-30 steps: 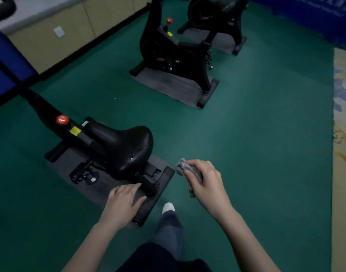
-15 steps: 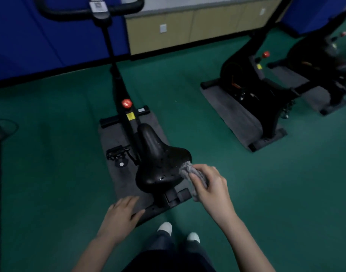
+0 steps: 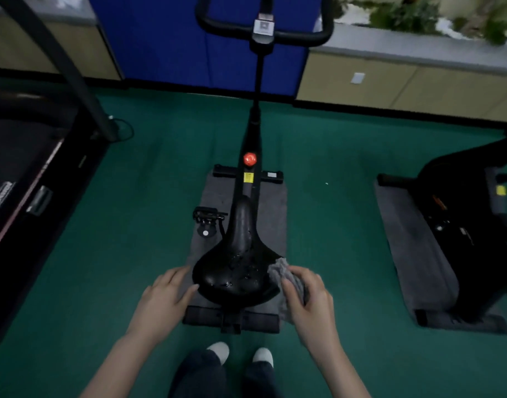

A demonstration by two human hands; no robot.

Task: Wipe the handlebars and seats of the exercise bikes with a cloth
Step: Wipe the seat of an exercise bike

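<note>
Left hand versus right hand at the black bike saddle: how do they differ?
The left hand is empty, fingers relaxed; the right hand grips a crumpled grey cloth. The left hand sits at the left rear edge of the glossy black saddle, the right hand at its right rear edge with the cloth against it. Both flank its wide end.

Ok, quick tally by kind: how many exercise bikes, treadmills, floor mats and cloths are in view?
Exercise bikes: 2, centre bike and right bike
Treadmill: 1
Floor mats: 2, centre mat and right mat
Cloth: 1, gripped by the right hand
Total: 6
</note>
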